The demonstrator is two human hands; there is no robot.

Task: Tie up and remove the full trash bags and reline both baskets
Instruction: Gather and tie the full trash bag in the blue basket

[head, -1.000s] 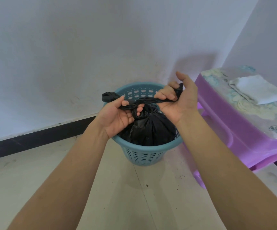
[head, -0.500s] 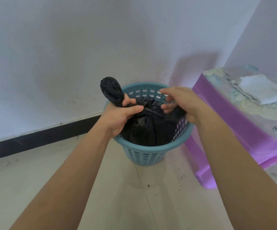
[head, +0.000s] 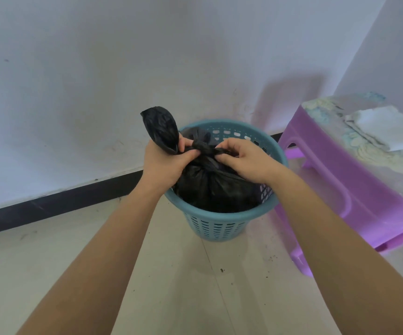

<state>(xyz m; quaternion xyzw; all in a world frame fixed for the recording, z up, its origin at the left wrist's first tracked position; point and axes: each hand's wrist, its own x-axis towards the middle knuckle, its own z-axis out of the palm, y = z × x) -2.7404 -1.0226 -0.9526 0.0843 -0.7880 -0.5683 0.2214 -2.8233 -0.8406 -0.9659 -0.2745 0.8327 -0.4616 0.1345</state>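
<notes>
A full black trash bag [head: 210, 187] sits inside a round blue slotted basket [head: 216, 227] on the floor by the wall. Its top is twisted into a knot between my two hands. My left hand [head: 165, 163] grips the bag's left end, and a black flap sticks up above the fist. My right hand [head: 241, 158] pinches the bag's other end just right of the knot. Both hands hover over the basket's mouth. Only this one basket is in view.
A purple plastic stool [head: 355, 180] stands right beside the basket, with a folded white cloth [head: 389, 128] on its patterned top. The white wall with a black baseboard [head: 58, 209] runs behind. Bits of dirt speckle the tiled floor [head: 183, 286] in front.
My hands were pulling the two bag ends apart; they have come together low over the basket, and the knot is now drawn tight between them. The left flap stands upright.
</notes>
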